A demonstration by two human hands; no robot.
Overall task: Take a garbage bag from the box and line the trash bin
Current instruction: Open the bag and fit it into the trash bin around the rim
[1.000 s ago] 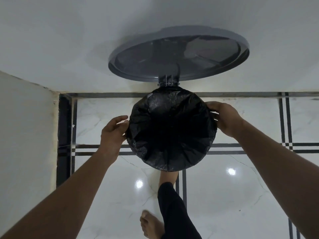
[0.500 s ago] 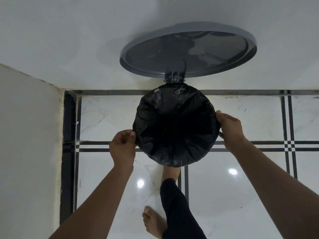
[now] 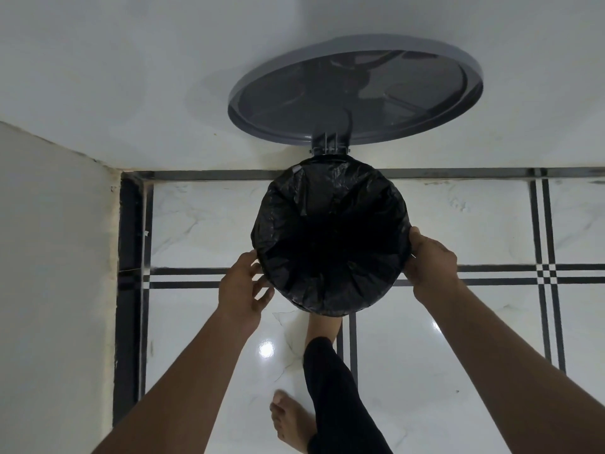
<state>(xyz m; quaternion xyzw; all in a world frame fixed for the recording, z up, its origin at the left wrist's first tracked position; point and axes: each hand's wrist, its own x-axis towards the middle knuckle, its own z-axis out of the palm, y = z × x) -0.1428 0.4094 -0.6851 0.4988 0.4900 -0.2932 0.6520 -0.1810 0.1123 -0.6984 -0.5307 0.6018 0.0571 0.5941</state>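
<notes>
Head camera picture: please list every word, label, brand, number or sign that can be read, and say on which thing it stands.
None: no readable text anywhere in this view.
Black garbage bag: no print visible.
Grey lid, open against the wall: no label or brand visible.
Small pale patch at the bag's upper left edge: too small to tell whether it carries any writing.

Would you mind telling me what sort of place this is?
Probably a room corner in a home: glossy marble-look floor tiles with black borders, plain white walls, and a small pedal bin, lid open, lined with a black bag. Bare feet suggest indoors.
</notes>
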